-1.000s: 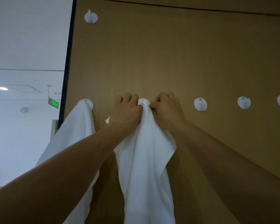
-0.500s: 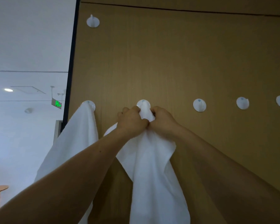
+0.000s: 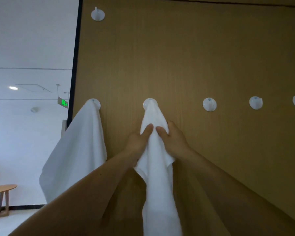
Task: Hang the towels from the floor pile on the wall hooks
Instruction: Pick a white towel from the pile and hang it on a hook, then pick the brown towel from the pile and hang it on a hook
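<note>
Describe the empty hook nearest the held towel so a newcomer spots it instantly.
Find the brown wall panel and its lower row of white hooks. Past the hanging towel and the held towel, the next hook rightward is it: that row's first bare one.

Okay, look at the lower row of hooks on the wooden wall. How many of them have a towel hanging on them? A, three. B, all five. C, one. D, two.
D: the left towel hangs from the first hook, and the middle towel, gripped by the left hand and the right hand, hangs from the second hook. The rest of the row is bare.
</note>
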The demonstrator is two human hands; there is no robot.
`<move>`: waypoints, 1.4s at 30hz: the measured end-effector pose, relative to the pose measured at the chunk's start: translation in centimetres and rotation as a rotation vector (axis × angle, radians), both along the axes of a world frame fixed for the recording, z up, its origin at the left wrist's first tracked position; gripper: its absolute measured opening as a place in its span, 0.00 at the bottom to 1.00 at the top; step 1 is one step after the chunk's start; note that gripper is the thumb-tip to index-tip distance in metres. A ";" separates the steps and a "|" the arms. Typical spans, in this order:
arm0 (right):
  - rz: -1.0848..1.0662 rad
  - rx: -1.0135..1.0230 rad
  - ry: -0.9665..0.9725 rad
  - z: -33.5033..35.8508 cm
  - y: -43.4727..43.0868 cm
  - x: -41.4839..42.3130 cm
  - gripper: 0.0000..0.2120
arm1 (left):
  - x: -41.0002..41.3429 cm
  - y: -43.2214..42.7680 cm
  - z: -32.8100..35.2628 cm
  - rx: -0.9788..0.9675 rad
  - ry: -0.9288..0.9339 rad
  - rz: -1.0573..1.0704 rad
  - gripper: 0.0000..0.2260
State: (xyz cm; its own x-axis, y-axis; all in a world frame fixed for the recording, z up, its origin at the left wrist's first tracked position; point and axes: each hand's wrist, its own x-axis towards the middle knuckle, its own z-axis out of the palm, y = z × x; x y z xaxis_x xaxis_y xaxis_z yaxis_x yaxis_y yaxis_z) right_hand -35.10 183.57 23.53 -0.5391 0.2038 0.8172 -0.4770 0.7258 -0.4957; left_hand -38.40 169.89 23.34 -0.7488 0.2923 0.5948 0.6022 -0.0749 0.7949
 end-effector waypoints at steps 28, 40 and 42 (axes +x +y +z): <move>-0.586 -0.272 -0.568 -29.8 -8.9 13.6 0.32 | 2.7 -7.9 -31.6 -0.520 0.116 -0.120 0.14; -1.112 -0.370 -1.026 -43.0 -16.7 40.4 0.28 | 21.3 -5.1 -44.1 -1.106 0.510 -0.809 0.26; -1.181 -0.409 -1.046 -44.6 -18.3 45.2 0.27 | 25.6 -5.3 -45.4 -1.147 0.577 -0.903 0.24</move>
